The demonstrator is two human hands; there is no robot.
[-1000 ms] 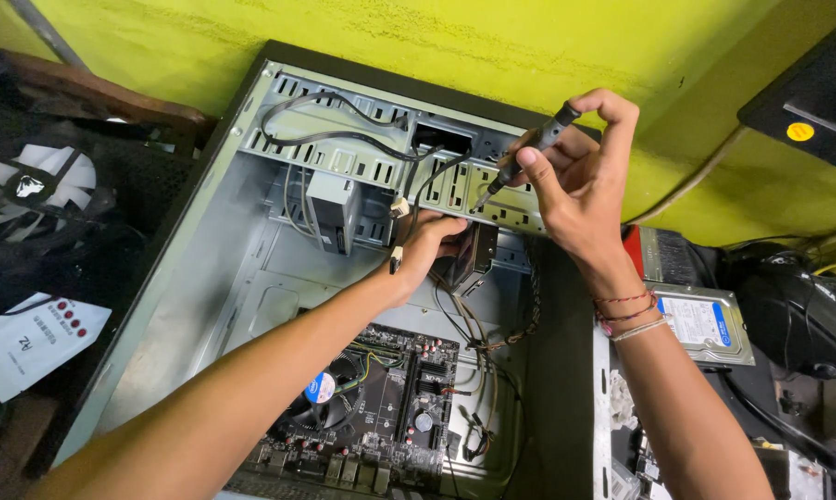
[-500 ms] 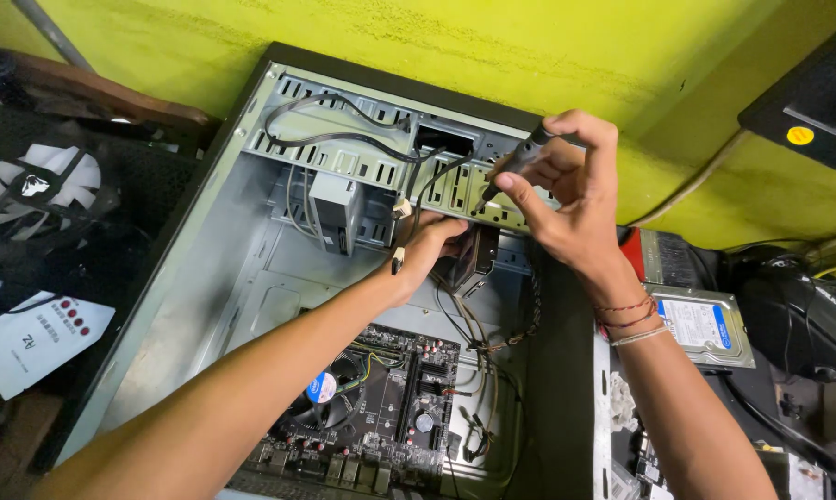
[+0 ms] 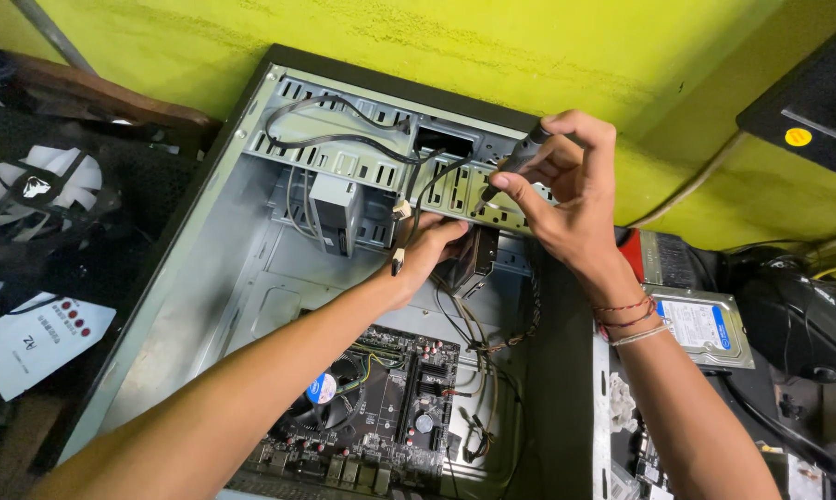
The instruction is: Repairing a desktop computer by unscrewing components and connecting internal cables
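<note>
1. Your right fingers (image 3: 529, 190) pinch a screwdriver (image 3: 520, 159), its tip at the drive cage (image 3: 372, 171).
2. Your left hand (image 3: 429, 248) cups a dark drive (image 3: 474, 259) under that cage, inside the case (image 3: 205, 268).

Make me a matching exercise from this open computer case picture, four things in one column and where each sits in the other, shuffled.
Things:
1. slim dark screwdriver
2. round black cooler fan with blue centre sticker
3. silver hard drive with white and blue label
4. white-bladed fan in black frame

Places:
A. outside the case, far left
B. on the green motherboard
C. pinched in the right hand
D. outside the case, right of the wrist

Pairs: 1-C, 2-B, 3-D, 4-A
</note>
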